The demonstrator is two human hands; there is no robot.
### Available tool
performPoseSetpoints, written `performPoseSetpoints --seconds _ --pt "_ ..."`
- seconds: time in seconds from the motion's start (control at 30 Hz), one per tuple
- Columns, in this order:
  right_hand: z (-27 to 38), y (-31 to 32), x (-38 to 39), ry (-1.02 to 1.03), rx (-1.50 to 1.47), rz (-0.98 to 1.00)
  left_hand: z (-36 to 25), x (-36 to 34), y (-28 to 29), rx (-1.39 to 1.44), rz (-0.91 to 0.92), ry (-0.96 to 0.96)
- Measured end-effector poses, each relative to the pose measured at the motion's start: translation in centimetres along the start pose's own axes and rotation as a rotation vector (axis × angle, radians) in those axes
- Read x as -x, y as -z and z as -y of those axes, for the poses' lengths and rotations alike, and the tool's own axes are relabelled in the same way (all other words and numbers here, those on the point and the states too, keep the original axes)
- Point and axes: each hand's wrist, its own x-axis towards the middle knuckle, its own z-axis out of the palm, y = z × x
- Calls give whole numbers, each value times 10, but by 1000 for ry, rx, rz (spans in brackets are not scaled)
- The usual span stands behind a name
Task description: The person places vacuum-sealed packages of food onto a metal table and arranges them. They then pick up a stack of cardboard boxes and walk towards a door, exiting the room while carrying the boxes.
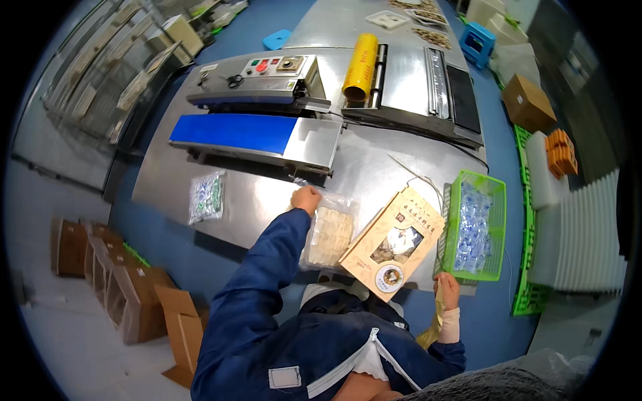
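My left hand (306,199) is closed on the top edge of a clear plastic bag (332,230), which lies at the table's near edge. Pale, flat pieces packed in rows fill this bag. Just right of it rests a stack of tan printed paper bags (376,248), the top one with a see-through window. My right hand (447,289), beyond the table's front edge, grips a gold-coloured bag (435,324) that hangs down beside my body; part of it is hidden by my wrist. A green basket (497,248) of small blue-and-clear packets stands nearest that hand.
A sealing machine (267,77) with a blue conveyor belt (231,134) spans the back left. Behind right sits a wrapping machine (414,120) bearing a yellow film roll (361,67). A bag of small packets (207,196) lies left. Cardboard boxes (144,301) line the floor.
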Motion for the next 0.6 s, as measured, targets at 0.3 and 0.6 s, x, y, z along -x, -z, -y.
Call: performPoseSetpoints --seconds 0.3,0.6 --pt "-40 -35 29 -144 -220 -226 81 -91 17 86 170 64" --pt "-70 -60 43 -119 -202 -386 94 -59 51 26 -222 -367"
